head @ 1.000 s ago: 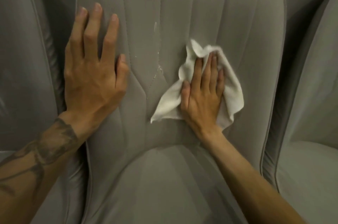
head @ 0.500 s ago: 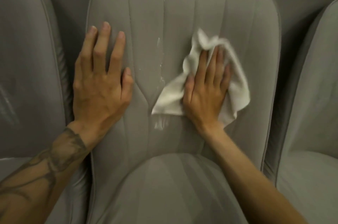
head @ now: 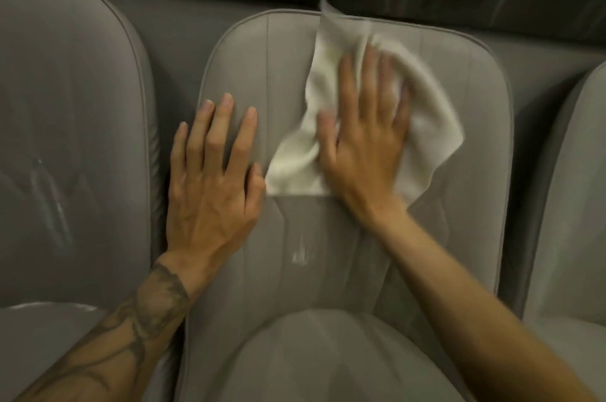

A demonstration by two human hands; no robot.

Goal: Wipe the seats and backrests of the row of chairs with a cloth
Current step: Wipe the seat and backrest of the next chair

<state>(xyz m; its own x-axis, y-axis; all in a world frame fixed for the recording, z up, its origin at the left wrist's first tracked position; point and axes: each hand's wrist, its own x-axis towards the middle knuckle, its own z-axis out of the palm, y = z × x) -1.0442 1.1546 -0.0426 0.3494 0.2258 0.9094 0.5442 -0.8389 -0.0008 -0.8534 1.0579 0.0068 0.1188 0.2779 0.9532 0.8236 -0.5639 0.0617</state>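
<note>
**Cloth pressed flat on the upper backrest**

Your right hand [head: 364, 145] lies flat with fingers spread, pinning the white cloth [head: 331, 80] against the middle chair's backrest [head: 472, 126]; the cloth spills out on both sides of that hand, and its top corner pokes past the backrest's upper edge. Your left hand [head: 210, 185] rests open and empty on the same backrest, thumb just beside the cloth's lower corner. Below your hands a pale smear [head: 300, 257] marks the upholstery. The seat [head: 328, 355] sits under your forearms. More grey chairs flank both hands.
</note>
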